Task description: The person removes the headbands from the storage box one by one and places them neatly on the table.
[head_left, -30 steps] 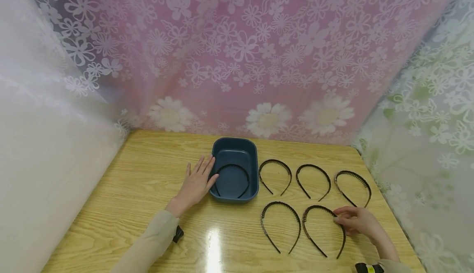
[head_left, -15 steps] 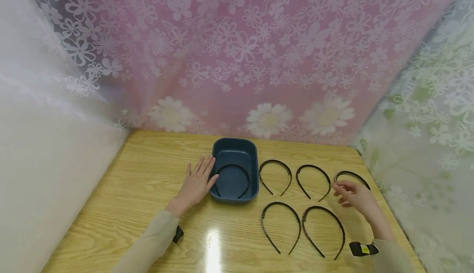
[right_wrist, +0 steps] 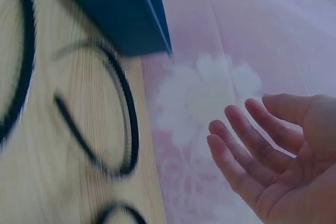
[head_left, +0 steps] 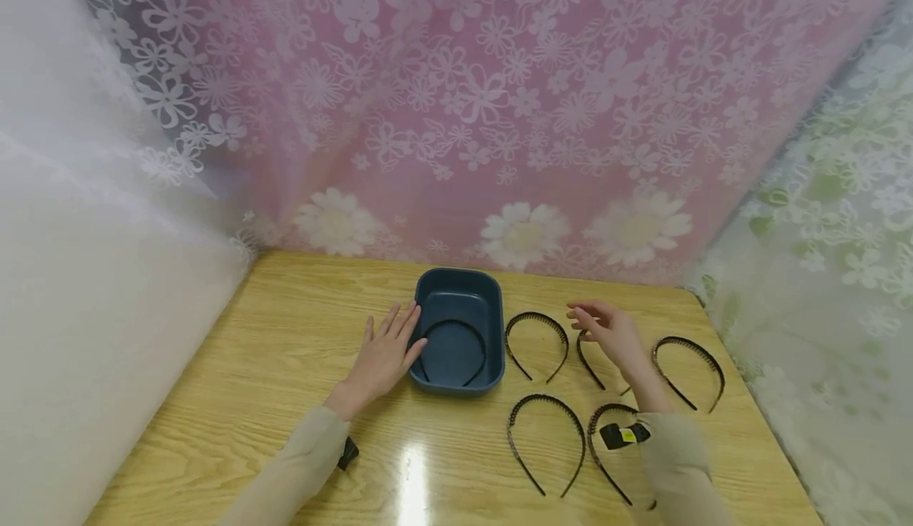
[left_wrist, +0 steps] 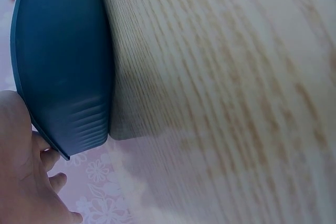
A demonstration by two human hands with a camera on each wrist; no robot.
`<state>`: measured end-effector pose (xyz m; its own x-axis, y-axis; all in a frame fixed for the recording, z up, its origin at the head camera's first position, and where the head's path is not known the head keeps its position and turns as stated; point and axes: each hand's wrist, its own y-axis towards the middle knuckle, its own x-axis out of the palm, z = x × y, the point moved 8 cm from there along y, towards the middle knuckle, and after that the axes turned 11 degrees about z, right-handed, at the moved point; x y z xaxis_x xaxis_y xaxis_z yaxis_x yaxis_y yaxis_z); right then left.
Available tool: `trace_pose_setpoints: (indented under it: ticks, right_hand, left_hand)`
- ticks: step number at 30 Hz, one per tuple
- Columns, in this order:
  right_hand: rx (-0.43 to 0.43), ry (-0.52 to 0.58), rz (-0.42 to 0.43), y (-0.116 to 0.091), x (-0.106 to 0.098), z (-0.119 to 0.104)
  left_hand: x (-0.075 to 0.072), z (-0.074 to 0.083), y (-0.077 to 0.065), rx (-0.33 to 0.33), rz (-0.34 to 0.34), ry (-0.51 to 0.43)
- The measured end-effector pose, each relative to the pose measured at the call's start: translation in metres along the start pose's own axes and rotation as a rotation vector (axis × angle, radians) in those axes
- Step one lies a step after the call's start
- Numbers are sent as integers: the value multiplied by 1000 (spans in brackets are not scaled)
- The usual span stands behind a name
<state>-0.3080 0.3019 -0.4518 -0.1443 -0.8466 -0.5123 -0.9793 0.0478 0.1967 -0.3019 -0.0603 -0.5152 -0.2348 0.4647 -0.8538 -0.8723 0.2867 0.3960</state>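
Observation:
A dark blue plastic bin (head_left: 460, 390) stands on the table with one black toothed headband (head_left: 485, 344) lying inside. My left hand (head_left: 381, 360) rests on the bin's left rim, fingers extended. In the left wrist view, the fingers touch the edge of the bin (left_wrist: 63, 66). My right hand (head_left: 609, 336) hangs over the back middle headband (head_left: 588, 367) and partly hides it. Nothing is between its relaxed, spread fingers in the right wrist view. To its left lies another black headband (head_left: 508, 344), and to its right a third (head_left: 722, 375).
Two more headbands lie nearer the front, the left one (head_left: 511, 431) in full view and the right one (head_left: 594, 439) partly behind my right forearm. A pink floral curtain (head_left: 428, 154) rises behind the wooden table (head_left: 299, 296). Pale sheets (head_left: 820, 312) hang at both sides.
My right hand has gone from the front right headband up past the back right one, then left to the back middle one. My left hand stays on the bin. The view has shifted slightly.

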Motion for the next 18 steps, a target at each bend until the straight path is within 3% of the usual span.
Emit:
trace_pose_setpoints:
  ticks: [4,9,18]
  right_hand:
    - [-9,76,-21,9,30,-30]
    - [-57,104,-70,25,72,-42]
    - [-170,-170,-242,37,146,-54]
  left_hand:
    - [0,0,0,-6,-20,6]
    - [1,-2,-1,-5,-27,28]
    - [0,-2,-1,-1,-20,21]
